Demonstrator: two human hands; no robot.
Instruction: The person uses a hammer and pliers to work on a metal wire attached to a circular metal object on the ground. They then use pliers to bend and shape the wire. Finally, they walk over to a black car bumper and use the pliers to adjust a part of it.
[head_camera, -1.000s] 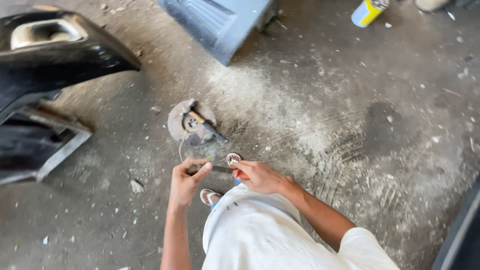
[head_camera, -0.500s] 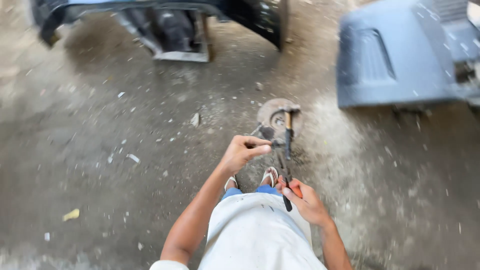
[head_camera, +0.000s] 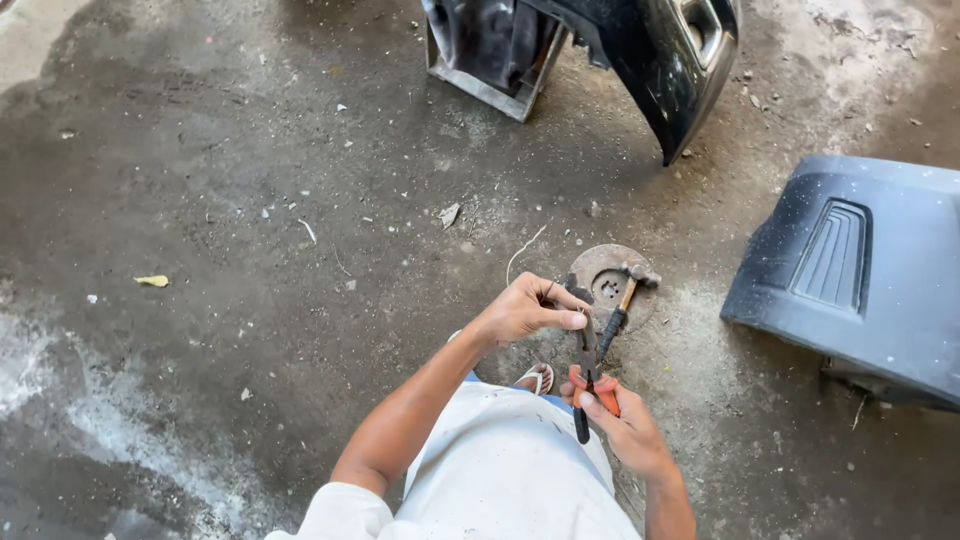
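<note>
My right hand (head_camera: 622, 425) grips the red and black handles of a pair of pliers (head_camera: 587, 372), jaws pointing up. My left hand (head_camera: 527, 308) pinches a small dark piece, too small to identify, at the jaws of the pliers. Just beyond the hands a rusty metal disc (head_camera: 600, 275) lies on the concrete floor. A hammer (head_camera: 624, 293) with a wooden handle rests across that disc. My knees in light shorts and a sandalled foot (head_camera: 537, 379) show below the hands.
A black car bumper (head_camera: 660, 60) leans over a metal frame (head_camera: 490, 90) at the top. A grey-blue plastic car panel (head_camera: 860, 270) lies to the right. Small stones, a wire scrap and a yellow leaf (head_camera: 152, 281) litter the stained concrete.
The view has swung round, so the bumper and grey panel now sit at top and right. My right hand has taken up the pliers, and my left hand now meets the jaws.
</note>
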